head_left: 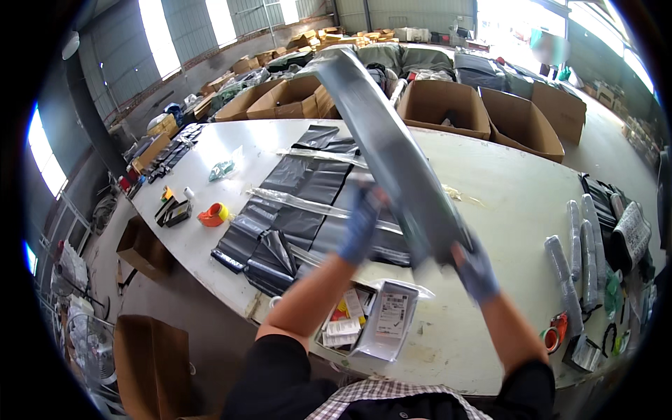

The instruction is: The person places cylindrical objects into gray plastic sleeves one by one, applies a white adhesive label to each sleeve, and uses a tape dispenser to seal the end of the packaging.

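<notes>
A long, flat dark-grey package (399, 150), smeared by motion, is held up slantwise over the table. My right hand (477, 271), in a blue-grey glove, grips its lower end. Beside the package's left edge is my left hand (360, 227), also gloved; its fingers are too blurred to show whether they hold it. Beneath lie dark-grey plastic bags (308, 178) in rows, with clear plastic strips across them. Close to my body, an open box (350, 318) holds paper slips and labels, beside a grey tray (409, 308) with a white label sheet.
The white table (504, 189) bears an orange tape dispenser (213, 214) at left. Wrapped rolls (563, 269) and orange-handled tape (556, 329) lie at right. Open cardboard boxes (444, 105) line the far edge; another box (150, 364) stands on the floor at left.
</notes>
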### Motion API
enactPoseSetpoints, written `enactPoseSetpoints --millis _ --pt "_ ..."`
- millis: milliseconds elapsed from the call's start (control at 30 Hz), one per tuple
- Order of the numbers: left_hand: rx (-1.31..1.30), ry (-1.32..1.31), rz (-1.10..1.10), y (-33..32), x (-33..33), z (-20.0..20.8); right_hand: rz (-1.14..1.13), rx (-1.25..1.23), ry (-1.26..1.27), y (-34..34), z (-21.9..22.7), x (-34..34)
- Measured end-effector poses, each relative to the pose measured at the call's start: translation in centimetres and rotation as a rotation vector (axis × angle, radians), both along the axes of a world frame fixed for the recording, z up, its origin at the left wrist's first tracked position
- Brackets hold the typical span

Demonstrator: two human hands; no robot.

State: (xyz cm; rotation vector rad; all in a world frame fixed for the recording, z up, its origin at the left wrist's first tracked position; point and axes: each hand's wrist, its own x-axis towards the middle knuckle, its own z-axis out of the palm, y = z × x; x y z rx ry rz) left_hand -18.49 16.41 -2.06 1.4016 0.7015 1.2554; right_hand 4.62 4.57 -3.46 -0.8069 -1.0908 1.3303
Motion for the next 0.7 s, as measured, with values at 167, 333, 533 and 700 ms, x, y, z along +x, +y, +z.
enactPoseSetpoints --millis 167,333,533,700 --pt "0.315 -0.297 0.229 5.7 -10.0 10.4 0.146 0.461 0.449 20.8 16.5 -11.3" --pt "0.28 0.264 0.309 -2.3 -20.3 -2.0 0.704 0.579 -0.603 10.3 4.6 -15.7" --pt "-0.28 0.249 0.185 -8.3 -20.9 -11.8 0.73 -0.077 -0.691 1.1 -9.3 -6.2" --pt "-0.188 0.28 0.11 -9.1 -13.4 -11.8 0.419 -0.216 -0.514 -5.0 -9.6 1.7"
